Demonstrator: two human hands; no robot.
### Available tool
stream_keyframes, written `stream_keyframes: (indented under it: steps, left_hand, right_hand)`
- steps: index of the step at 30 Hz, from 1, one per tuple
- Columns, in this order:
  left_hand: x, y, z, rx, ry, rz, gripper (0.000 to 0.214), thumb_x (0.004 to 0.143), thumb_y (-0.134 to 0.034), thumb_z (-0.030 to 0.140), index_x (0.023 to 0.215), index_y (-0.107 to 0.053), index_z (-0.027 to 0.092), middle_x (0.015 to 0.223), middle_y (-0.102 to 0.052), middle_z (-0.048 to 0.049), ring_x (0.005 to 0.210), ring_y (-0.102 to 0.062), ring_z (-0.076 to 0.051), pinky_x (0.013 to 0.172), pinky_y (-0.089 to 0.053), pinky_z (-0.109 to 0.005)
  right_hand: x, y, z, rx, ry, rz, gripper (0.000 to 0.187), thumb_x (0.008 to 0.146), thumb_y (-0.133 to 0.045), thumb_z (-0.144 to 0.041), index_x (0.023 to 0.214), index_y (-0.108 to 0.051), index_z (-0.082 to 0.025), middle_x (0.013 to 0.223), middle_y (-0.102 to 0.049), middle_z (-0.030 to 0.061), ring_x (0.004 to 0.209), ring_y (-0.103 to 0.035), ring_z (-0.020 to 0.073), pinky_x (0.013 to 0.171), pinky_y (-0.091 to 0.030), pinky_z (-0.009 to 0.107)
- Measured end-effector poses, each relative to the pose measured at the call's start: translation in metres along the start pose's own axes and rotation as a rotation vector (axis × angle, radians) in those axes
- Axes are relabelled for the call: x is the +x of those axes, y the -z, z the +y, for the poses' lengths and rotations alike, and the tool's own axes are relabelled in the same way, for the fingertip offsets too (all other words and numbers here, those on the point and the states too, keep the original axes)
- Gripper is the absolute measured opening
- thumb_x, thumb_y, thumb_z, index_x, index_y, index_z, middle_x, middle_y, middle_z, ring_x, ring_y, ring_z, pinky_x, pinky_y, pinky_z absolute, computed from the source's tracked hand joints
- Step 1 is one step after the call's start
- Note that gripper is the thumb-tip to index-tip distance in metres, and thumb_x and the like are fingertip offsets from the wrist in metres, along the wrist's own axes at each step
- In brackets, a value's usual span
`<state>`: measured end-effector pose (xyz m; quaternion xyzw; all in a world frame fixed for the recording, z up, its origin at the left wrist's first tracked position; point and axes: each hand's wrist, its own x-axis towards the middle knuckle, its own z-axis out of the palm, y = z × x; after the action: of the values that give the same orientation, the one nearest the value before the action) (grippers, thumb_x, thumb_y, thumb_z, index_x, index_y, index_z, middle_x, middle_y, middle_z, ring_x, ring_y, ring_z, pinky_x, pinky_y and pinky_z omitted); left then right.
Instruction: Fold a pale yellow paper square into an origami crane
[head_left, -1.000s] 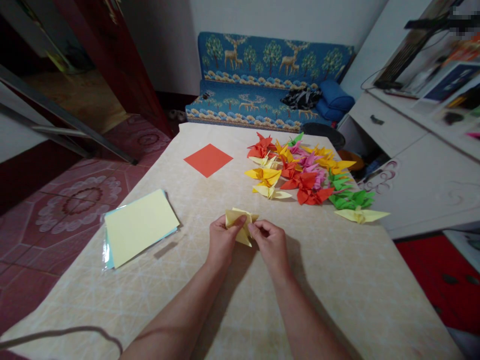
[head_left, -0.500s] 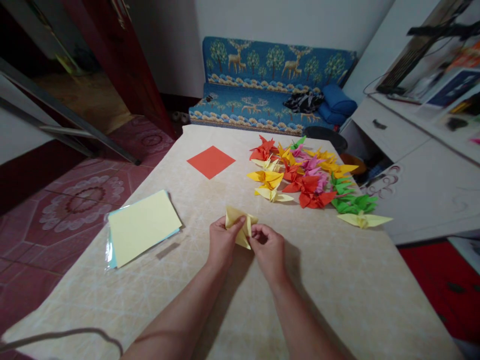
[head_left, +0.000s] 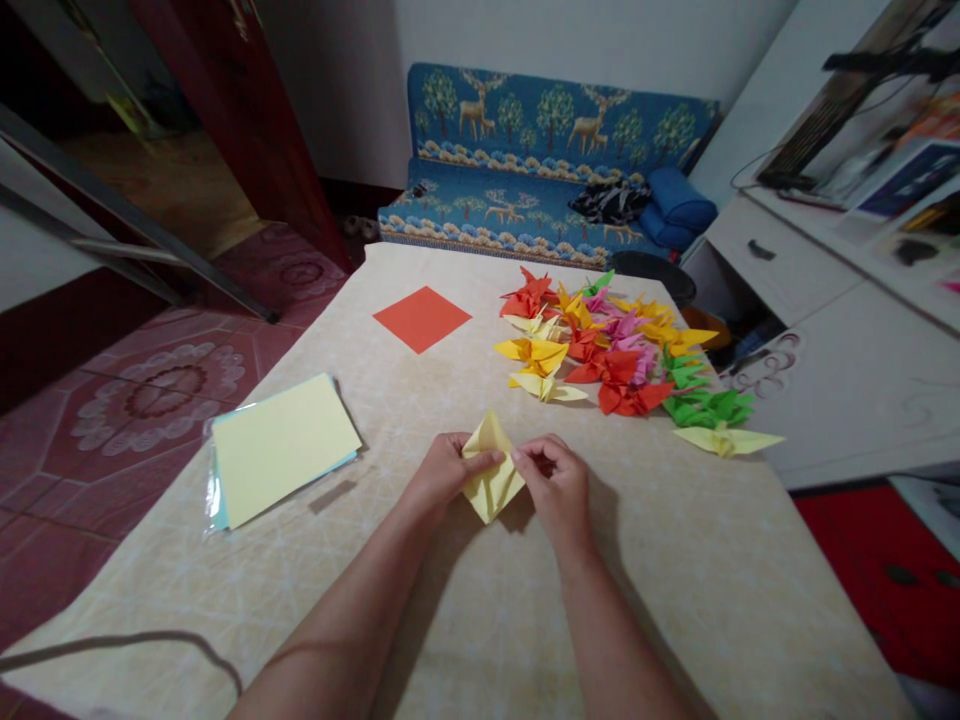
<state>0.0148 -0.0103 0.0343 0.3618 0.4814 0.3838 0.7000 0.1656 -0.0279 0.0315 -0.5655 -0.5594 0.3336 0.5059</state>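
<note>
A folded piece of pale yellow origami paper (head_left: 489,490), now diamond-shaped with creases, is held just above the table between both hands. My left hand (head_left: 444,468) grips its left corner, thumb lying across the front and fingers behind. At the right corner, my right hand (head_left: 556,482) pinches the paper between thumb and fingertips. Past the hands, to the right, lies a group of folded paper cranes (head_left: 611,370) in red, yellow, orange, pink and green. A flat red paper square (head_left: 422,320) lies farther back on the left.
A stack of yellow and blue paper sheets (head_left: 285,450) in a clear wrapper lies at the left of the cloth-covered table (head_left: 480,640). A dark cord (head_left: 127,637) crosses the near left corner. Behind stands a blue patterned sofa (head_left: 517,195); a white cabinet (head_left: 855,320) is at the right.
The yellow paper has turned and spread from a bent, partly open fold into a flatter diamond facing me. My right hand has shifted slightly right, and the view has tilted a little.
</note>
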Motion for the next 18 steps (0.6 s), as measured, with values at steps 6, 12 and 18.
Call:
stream_keyframes:
  steps: [6,12,18]
  left_hand:
    - [-0.0002,0.0067,0.0007,-0.179,-0.001,-0.145,0.031,0.070,-0.070,0.036,0.079,-0.070,0.007,0.072,-0.069,-0.0101,0.061,-0.062,-0.016,0.059,-0.045,-0.024]
    - [0.0007,0.0052,-0.0035,-0.125,-0.004,-0.159,0.039,0.073,-0.068,0.044,0.083,-0.070,0.007,0.070,-0.070,-0.0122,0.057,-0.062,-0.016,0.056,-0.044,-0.023]
    - [0.0013,0.0043,-0.0034,-0.105,-0.015,-0.130,0.037,0.073,-0.068,0.043,0.081,-0.070,0.006,0.069,-0.070,-0.0120,0.057,-0.062,-0.016,0.055,-0.044,-0.023]
  right_hand:
    - [0.0008,0.0021,-0.0013,0.044,0.005,0.068,0.015,0.074,-0.061,-0.025,0.061,-0.058,-0.020,0.067,-0.054,-0.0012,0.062,-0.051,0.0139,0.056,-0.039,0.024]
    - [0.0007,0.0054,-0.0029,0.083,0.023,0.043,0.016,0.075,-0.061,-0.026,0.061,-0.057,-0.019,0.066,-0.052,-0.0013,0.063,-0.051,0.0135,0.057,-0.039,0.024]
    - [0.0006,0.0057,-0.0033,0.114,0.024,-0.009,0.017,0.076,-0.062,-0.026,0.060,-0.058,-0.020,0.066,-0.052,-0.0013,0.063,-0.050,0.0140,0.057,-0.039,0.024]
